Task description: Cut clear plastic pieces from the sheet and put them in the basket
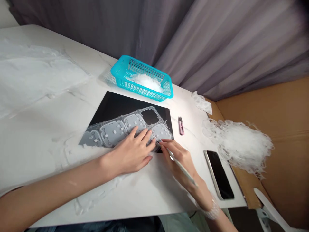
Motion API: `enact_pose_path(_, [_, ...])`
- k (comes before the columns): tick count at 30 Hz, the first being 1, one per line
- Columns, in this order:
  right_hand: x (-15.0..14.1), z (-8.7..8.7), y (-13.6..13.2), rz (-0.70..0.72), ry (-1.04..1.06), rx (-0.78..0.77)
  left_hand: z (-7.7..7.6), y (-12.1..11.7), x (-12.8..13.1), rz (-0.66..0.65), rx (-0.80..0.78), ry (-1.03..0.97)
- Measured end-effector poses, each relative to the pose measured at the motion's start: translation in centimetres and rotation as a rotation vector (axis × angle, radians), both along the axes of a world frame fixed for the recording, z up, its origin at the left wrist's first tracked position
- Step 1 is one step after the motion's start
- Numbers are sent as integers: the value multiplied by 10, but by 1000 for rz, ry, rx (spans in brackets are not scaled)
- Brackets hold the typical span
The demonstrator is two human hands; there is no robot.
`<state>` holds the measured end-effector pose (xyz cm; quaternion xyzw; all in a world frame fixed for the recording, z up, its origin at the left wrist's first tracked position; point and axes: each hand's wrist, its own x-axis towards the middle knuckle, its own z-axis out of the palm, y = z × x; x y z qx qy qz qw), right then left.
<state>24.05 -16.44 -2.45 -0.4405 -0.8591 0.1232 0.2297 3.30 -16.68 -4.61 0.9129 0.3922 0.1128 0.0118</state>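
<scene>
A translucent moulded plastic sheet (pixel 113 131) with rounded panels and one cut-out opening lies across a black mat (pixel 118 104). My left hand (pixel 132 151) rests flat on the sheet's near edge, its fingers spread. Close beside it, my right hand (pixel 180 162) grips a slim silver pen-like tool (pixel 184 170). The tool's tip meets the sheet's lower right edge near my left fingertips; its exact shape is hidden by my fingers. Pink-handled thread snips (pixel 181 126) lie on the table to the right of the mat.
A turquoise basket (pixel 142 91) holding white scraps stands behind the mat. Stacked translucent sheets (pixel 36 77) lie at left. On the right are a phone (pixel 219 174), a heap of clear stringy trimmings (pixel 243 145) and a cardboard box (pixel 267 112). Loose strips (pixel 89 199) lie near the front.
</scene>
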Motion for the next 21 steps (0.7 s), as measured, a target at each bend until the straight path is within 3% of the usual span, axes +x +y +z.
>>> enact_pose_path(5, [3, -21, 6, 166, -79, 211, -1, 1, -2, -11, 22, 27])
enact_pose_path(12, [-6, -7, 13, 120, -211, 244, -4, 0, -1, 8, 59, 56])
enact_pose_path(21, [-18, -4, 18, 188, -419, 212, -13, -1, -3, 19, 85, 38])
